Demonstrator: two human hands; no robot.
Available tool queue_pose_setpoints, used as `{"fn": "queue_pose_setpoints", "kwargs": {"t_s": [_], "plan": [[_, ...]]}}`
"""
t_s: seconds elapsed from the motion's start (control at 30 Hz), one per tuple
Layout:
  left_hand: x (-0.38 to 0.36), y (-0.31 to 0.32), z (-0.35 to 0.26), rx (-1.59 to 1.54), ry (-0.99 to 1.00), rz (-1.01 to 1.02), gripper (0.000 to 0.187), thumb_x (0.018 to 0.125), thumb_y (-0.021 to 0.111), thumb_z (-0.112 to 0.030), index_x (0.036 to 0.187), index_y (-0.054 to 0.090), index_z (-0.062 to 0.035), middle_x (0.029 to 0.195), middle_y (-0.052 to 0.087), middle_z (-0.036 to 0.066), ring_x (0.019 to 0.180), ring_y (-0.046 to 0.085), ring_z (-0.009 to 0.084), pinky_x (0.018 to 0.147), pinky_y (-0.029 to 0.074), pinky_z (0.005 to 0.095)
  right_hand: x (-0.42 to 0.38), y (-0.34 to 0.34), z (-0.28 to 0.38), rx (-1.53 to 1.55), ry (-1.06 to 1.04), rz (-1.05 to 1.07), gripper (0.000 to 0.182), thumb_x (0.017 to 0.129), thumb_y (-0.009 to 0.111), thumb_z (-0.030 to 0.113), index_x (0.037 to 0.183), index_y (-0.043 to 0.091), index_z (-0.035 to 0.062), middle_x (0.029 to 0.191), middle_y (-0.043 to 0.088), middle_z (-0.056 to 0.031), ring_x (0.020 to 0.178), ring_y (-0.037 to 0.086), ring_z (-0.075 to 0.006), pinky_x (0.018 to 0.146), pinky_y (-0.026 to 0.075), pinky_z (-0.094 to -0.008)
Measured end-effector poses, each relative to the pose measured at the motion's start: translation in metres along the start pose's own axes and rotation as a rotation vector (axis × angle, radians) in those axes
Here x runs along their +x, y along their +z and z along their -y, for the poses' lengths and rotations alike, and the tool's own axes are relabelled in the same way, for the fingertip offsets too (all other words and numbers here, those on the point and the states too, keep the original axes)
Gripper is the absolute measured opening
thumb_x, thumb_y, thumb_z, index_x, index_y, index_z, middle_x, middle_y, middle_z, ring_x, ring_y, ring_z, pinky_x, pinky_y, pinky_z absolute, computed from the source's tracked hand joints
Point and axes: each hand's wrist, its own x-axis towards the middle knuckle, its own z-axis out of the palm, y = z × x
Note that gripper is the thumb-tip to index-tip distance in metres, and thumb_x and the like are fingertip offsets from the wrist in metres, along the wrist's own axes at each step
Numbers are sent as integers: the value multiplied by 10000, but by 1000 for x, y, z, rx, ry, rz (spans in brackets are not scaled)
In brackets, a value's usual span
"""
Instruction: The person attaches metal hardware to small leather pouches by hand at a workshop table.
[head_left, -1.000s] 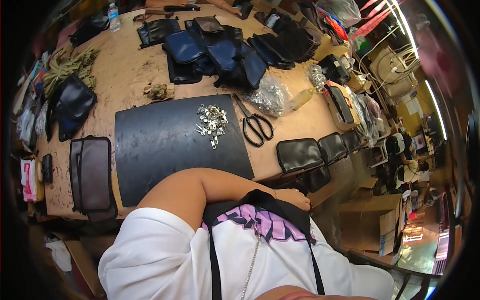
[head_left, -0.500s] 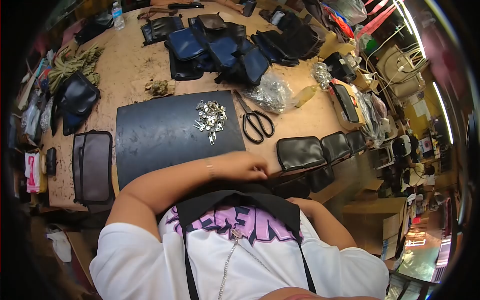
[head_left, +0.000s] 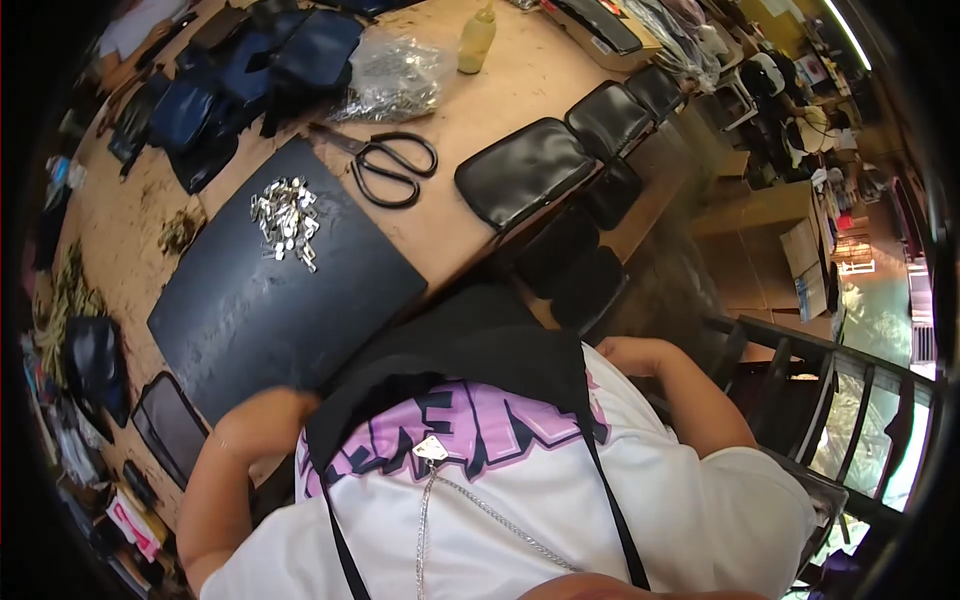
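Observation:
My left hand is at the left edge of the black apron on my body; its fingers are smeared by motion and partly hidden. At my right side, my right hand is by my waist near the apron's edge, its fingertips out of sight. In front of me a dark mat lies on the table, bearing a pile of small metal zipper sliders. Black-handled scissors rest just beyond the mat's right corner.
Black padded cases line the table's right edge. Dark blue bags, a clear plastic bag of metal parts and a yellowish bottle stand farther back. Brown cardboard boxes and a dark metal rack are at right.
The view has turned to the right. My left hand has moved from in front of my belly to the apron's left edge. More of my right hand shows at my side.

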Motion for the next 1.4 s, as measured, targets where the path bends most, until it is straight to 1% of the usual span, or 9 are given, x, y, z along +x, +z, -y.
{"fn": "queue_pose_setpoints", "kwargs": {"t_s": [0.13, 0.23, 0.57, 0.7, 0.8, 1.0, 1.13, 1.27, 1.4], "plan": [[-22, 42, 28, -322, 179, 378, 465, 847, 723, -330, 1188, 668, -18, 1211, 675, 210, 1087, 660, 303, 935, 497, 380, -13, 3, 11, -75, -119, -112, 324, 944, 606, 332, 1109, 728, 82, 1043, 687, -11, 982, 585, -145, 869, 470, -325], [-29, 64, 23, -405, 108, 135, 465, 848, 719, -329, 1189, 668, -18, 1212, 674, 210, 1087, 659, 308, 939, 496, 381, -14, -2, 34, -239, -227, -235, 228, 969, 618, 256, 1050, 709, 63, 1000, 688, -31, 996, 603, -134, 904, 472, -313], [-30, 94, -17, -595, 70, -663, 462, 852, 703, -325, 1195, 665, -18, 1215, 673, 211, 1088, 658, 325, 952, 495, 384, -17, -27, 119, -758, -95, 144, 305, 871, 730, 172, 1165, 723, 92, 967, 753, -44, 876, 666, -170, 858, 513, -331], [-36, 87, -24, -635, 80, -813, 462, 853, 697, -324, 1198, 664, -18, 1216, 672, 211, 1089, 658, 331, 957, 495, 386, 39, -36, 28, -844, -125, 327, 419, 863, 743, 205, 1259, 682, 82, 1116, 735, -97, 997, 665, -221, 926, 496, -349], [-29, 76, 12, -372, 151, -469, 308, 887, 667, -195, 1135, 676, -13, 1026, 703, 208, 976, 678, 285, 888, 504, 358, 57, -23, 8, -913, -96, 303, 385, 877, 723, 219, 1232, 692, 72, 1122, 733, -105, 995, 669, -227, 918, 501, -353], [34, 19, -8, -279, 450, -628, 172, 867, 641, -141, 921, 649, 22, 836, 641, 216, 738, 615, 360, 670, 483, 380, 74, -10, 22, -1048, -81, 215, 337, 905, 684, 247, 1178, 714, 51, 1135, 729, -122, 989, 677, -238, 903, 511, -361], [34, 8, -23, -377, 379, -509, 144, 886, 653, -114, 930, 662, 23, 827, 674, 154, 755, 645, 235, 708, 495, 336, 46, -31, 96, -1177, -107, 177, 323, 924, 657, 266, 1141, 728, 37, 1143, 726, -133, 986, 683, -246, 892, 518, -366], [30, -6, -9, -544, 450, -512, 192, 880, 729, -170, 961, 694, 1, 901, 703, 48, 886, 634, 97, 812, 502, 273, -1, -47, 230, -593, -558, -123, 226, 955, 624, 244, 925, 722, 43, 761, 690, -56, 715, 655, -138, 710, 518, -289], [63, 0, 7, -437, 212, -1155, 173, 870, 726, -188, 912, 690, -24, 874, 693, 91, 873, 646, 235, 796, 499, 357, 25, -50, 338, -558, -1178, -256, 194, 989, 619, 179, 1035, 685, 2, 958, 693, -33, 908, 621, -104, 835, 494, -265]]}}
